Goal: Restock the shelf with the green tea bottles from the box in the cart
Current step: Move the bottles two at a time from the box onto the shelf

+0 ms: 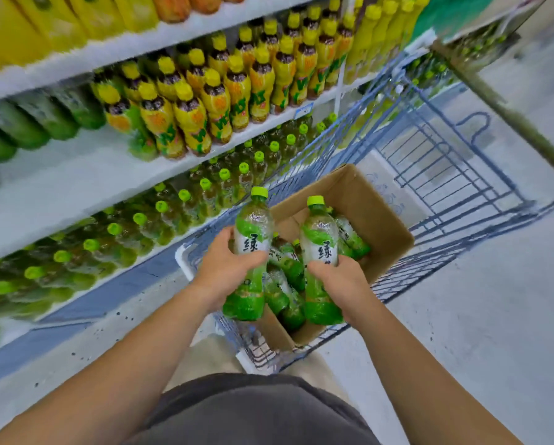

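Shelves (76, 184) run along my left, tilted in view. Middle shelf: yellow-capped bottles (189, 117) packed toward its right end, bare white board at its left. Lower shelf: rows of green-capped tea bottles (147, 226) up to its front edge. My left hand (227, 271) is wrapped around one green tea bottle (252, 252) at mid-body, thumb across the white label, cap up, held over the left rim of the cart (430, 175). The blue wire cart sits right of the shelves. Inside it, against the near left corner, an open cardboard box (375, 220), more tea bottles (285, 284) lying loose on its bottom. My right hand (343, 284) is closed around a second tea bottle (321, 252) low on its body, upright, over the box. The two held bottles sit apart, not touching. Grey floor (494, 316) to the right.
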Motion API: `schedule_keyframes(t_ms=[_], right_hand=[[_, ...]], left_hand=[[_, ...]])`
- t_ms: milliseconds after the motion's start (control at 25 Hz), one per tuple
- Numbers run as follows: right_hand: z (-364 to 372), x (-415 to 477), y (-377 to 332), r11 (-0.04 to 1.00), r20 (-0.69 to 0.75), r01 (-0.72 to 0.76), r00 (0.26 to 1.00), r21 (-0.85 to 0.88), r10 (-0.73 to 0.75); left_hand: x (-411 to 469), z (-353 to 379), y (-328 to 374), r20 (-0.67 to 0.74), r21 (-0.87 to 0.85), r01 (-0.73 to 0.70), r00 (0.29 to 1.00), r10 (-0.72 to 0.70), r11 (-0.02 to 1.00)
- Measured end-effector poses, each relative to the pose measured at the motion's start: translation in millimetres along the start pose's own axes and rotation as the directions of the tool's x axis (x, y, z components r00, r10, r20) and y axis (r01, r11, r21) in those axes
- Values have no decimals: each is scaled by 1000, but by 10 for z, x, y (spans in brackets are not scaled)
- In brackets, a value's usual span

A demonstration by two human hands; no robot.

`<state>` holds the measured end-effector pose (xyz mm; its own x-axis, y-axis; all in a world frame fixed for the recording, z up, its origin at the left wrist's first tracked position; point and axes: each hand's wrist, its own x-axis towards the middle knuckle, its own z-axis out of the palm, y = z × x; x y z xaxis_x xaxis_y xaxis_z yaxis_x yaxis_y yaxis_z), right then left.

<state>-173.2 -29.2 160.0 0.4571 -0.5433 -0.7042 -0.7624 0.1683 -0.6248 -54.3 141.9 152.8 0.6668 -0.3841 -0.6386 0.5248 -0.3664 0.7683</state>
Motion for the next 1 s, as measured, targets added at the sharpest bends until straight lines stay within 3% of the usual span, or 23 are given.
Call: schedule_keyframes(t_ms=[200,480,800,1000], right_hand=[[172,-642,-118,982,61,171,984,-78,-167],[654,-1272,-138,925,259,359,912,-125,-319],[1663,-1938,-352,879,458,464,809,-113,-369],[2424,-2123,-547,856,493,507,772,-98,-401]], left_hand=[[-713,-330,-28,-143,-90,-138,982,124,986],[-1668,-771,-385,-398,-93,-253,896,197,963],[-2430,-1607,-685,-613,-142,-380,759,220,914],[-2550,-2281,-789,-685,-131,-403,697,211,906]])
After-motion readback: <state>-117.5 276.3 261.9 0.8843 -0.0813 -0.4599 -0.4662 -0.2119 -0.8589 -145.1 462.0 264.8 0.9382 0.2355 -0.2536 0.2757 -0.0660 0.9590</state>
